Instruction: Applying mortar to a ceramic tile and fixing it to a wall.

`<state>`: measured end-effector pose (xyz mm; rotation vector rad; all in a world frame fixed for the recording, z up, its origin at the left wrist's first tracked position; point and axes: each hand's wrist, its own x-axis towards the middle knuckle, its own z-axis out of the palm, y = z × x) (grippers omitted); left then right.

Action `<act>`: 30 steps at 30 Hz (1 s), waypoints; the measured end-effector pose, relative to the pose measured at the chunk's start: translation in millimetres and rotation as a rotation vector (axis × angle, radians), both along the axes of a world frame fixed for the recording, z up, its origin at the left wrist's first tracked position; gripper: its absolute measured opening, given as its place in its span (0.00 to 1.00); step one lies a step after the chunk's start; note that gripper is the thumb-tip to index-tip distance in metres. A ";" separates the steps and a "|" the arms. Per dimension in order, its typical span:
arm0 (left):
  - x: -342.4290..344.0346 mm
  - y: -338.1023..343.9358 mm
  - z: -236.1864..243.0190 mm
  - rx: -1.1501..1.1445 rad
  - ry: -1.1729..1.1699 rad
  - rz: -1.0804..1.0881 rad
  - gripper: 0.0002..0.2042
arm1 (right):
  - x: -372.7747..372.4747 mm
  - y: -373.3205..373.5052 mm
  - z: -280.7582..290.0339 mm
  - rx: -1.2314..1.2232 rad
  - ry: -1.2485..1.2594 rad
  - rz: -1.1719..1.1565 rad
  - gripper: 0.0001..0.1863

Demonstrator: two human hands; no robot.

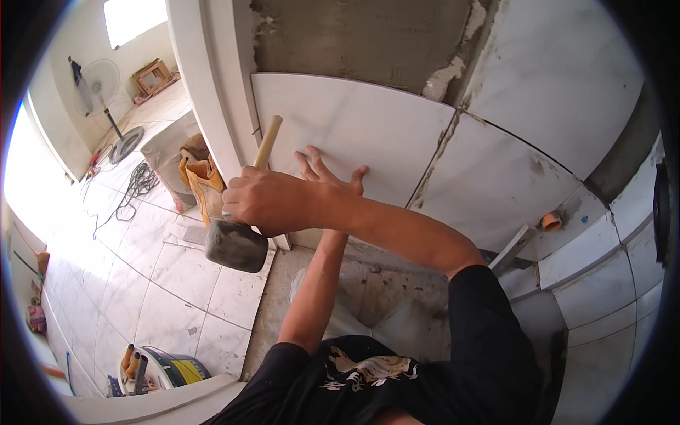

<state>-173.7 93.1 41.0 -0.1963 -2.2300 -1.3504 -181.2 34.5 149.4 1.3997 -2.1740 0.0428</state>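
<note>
My right hand (262, 200) is wrapped round a rubber mallet (236, 245), its arm crossing over my left forearm. The mallet's dark grey head hangs below the fist, and its pale wooden handle sticks up above it. Fingers spread, my left hand (329, 170) lies against a large white marbled wall tile (368, 117). My right forearm hides part of that palm. The tile's left edge is beside a white door frame (212, 85), and bare grey mortar (354, 35) shows above it. An adjoining tile (496, 184) is to its right, across an uneven joint.
An orange pipe end (550, 222) sticks out at the right near a metal bar (511, 249). Through the doorway are a tool bag (202, 177), a cable coil (142, 180), a standing fan (99, 92) and a bucket with tools (159, 372). Rough floor (386, 290) lies below me.
</note>
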 end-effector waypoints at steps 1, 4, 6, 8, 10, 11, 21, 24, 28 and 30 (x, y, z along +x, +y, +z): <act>4.0 1.3 -1.2 -0.010 -0.005 -0.021 0.58 | -1.6 5.2 -3.0 -0.010 -0.005 -0.021 0.04; 8.2 1.9 -1.0 -0.059 0.118 -0.015 0.55 | -3.3 16.3 -3.9 -0.102 -0.036 -0.013 0.04; 8.1 1.3 -5.4 -0.058 -0.014 -0.057 0.51 | 17.4 17.6 -13.0 -0.097 0.013 -0.103 0.04; -31.3 -36.7 -34.9 -0.094 0.218 -0.088 0.48 | 49.3 -0.3 -17.3 -0.036 0.103 -0.170 0.04; -93.6 -79.5 -52.6 0.021 0.614 -0.305 0.35 | 83.9 3.5 -27.0 -0.169 0.047 -0.041 0.04; -90.1 -74.5 -26.5 0.221 0.177 -0.473 0.26 | 93.8 25.9 -40.2 -0.209 0.011 -0.045 0.03; -130.7 -80.4 123.3 -0.575 0.329 -0.421 0.08 | 44.0 28.4 -80.7 -0.145 -0.079 -0.094 0.04; -122.3 -79.0 122.6 -0.534 0.284 -0.386 0.07 | 20.8 46.3 -70.5 -0.092 -0.189 -0.172 0.06; -139.3 -67.5 104.4 -0.568 0.256 -0.371 0.11 | 28.1 47.0 -80.0 -0.162 -0.130 -0.095 0.06; -140.6 -62.7 104.7 -0.570 0.281 -0.346 0.09 | 14.2 52.5 -88.9 -0.170 -0.121 -0.159 0.04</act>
